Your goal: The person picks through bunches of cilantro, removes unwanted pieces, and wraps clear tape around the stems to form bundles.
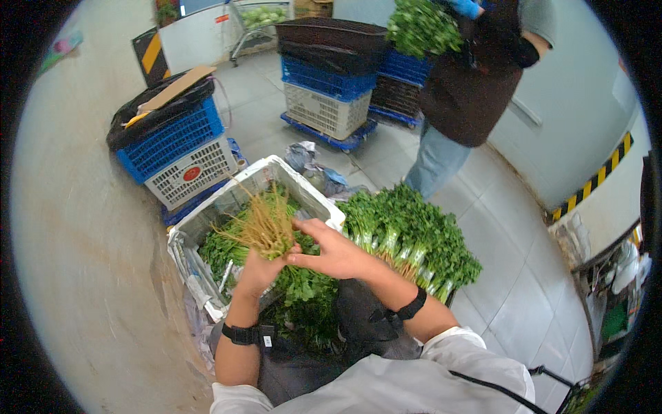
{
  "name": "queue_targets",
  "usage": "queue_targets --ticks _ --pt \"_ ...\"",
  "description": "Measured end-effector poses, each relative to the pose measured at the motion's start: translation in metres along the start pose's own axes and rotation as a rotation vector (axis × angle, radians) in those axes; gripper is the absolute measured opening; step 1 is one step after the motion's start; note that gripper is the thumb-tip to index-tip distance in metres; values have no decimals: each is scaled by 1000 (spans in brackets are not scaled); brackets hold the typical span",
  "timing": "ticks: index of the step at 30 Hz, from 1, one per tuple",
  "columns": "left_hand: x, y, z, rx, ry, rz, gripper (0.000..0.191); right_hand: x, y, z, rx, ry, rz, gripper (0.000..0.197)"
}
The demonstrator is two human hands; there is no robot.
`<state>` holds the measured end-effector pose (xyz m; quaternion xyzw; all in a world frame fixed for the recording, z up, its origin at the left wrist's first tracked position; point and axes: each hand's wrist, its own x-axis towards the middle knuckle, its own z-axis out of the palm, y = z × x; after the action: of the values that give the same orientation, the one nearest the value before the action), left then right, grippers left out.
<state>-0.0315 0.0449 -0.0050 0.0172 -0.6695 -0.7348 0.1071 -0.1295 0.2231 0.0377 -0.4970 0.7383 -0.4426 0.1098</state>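
Observation:
My left hand (261, 269) is closed around a bunch of leafy herbs with long tan roots (266, 222); the roots point up and away, and the leaves hang down towards my lap. My right hand (328, 251) has its thumb and fingers spread, with the fingertips at the right side of the root end. Whether it grips any stems cannot be told. Beneath the bunch stands a white foam box (181, 227) holding more loose greens (212, 251). Right of the box lie several tied bundles of leafy greens (414, 227), their stems wrapped in pale bands.
Stacked blue and white plastic crates (173, 142) stand at the left wall; another stack (328, 88) is on a wheeled dolly. Plastic bags (310, 165) lie behind the foam box. A co-worker (465, 93) in a dark apron holds greens (421, 28) at the upper right.

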Motion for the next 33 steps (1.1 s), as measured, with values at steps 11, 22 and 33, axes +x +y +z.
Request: queue_targets --ticks 11,22,33 --pt "-4 10 -17 -25 202 199 57 44 -12 51 295 78 98 46" --pt "-13 34 -15 -74 164 192 49 47 -50 54 598 140 249 36" --pt "-26 26 -16 -176 131 107 40 38 -35 68 902 207 380 39"
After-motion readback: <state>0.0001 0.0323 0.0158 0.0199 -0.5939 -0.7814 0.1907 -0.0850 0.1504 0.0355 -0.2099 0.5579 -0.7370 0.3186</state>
